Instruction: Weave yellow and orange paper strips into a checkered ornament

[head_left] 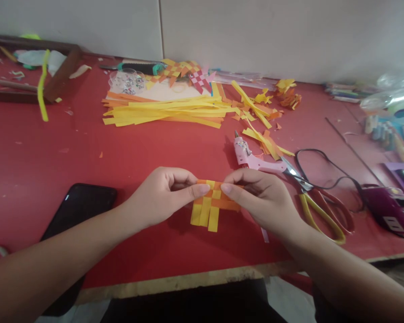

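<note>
Between my two hands is a small woven paper piece [206, 204] of yellow and orange strips in a checker pattern. My left hand [168, 195] pinches its upper left edge between thumb and fingers. On the upper right edge, my right hand [259, 193] pinches it the same way. Yellow strip ends hang toward me, and orange ends stick out to the right, partly behind my right fingers. A pink glue gun [256, 160] lies just beyond my right hand. Scissors [318, 202] with yellow and red handles rest to its right.
Loose yellow and orange paper strips [164, 111] lie in a pile farther back. Behind them are a woven paper fish [200, 80] and a cutter [139, 68]. A black phone [81, 211] lies by my left forearm. A wooden frame [62, 74] holds scraps. A black cord [336, 167] runs at right.
</note>
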Available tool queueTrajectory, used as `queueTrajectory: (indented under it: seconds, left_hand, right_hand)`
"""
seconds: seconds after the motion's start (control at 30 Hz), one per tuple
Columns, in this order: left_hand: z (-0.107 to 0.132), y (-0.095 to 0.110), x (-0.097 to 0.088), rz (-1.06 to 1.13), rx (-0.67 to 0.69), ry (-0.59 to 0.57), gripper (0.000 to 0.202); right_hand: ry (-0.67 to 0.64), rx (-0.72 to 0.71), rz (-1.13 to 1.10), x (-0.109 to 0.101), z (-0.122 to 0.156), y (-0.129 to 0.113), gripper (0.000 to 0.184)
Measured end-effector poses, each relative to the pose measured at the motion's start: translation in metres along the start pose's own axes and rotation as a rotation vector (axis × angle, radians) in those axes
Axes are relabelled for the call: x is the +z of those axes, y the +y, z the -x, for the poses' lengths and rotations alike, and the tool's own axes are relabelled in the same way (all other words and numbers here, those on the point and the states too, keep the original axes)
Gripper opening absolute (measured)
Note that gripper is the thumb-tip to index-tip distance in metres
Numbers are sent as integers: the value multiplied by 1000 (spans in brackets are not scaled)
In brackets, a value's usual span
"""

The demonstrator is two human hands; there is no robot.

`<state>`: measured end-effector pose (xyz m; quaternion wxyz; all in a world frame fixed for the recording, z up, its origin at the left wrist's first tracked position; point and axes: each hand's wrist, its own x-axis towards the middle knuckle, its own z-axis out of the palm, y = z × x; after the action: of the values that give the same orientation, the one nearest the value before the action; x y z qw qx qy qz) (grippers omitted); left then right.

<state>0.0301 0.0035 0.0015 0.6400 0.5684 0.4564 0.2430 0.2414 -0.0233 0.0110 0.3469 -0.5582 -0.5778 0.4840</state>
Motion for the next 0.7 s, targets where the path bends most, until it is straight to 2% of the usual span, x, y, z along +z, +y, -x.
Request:
queueTrajectory:
  seconds: [0.17,0.27,0.37,0.47,0.57,0.63,0.7]
  left_hand:
    - [0,-6,2,84,-4,-30,26]
    - [-1,-8,1,154,-2,-50,33]
    - [-1,-7,0,185,8,1,38]
    - [-2,-6,-2,224,23,36,37]
    - [-1,-5,-1,240,26,-68,37]
    - [0,-6,0,179,49,-148,28]
    - [0,-7,1,69,85,-171,18]
  right_hand:
    - [39,37,-77,-2,-1,4,19]
    - [13,66,-158,-2,-1,5,21]
    - [-73,62,-230,-1,0,4,22]
    - [-65,56,-262,-2,1,4,20]
    - [-39,52,-229,-2,2,4,19]
    - [-75,29,-191,-2,2,4,19]
    - [-128,11,-145,-1,2,4,22]
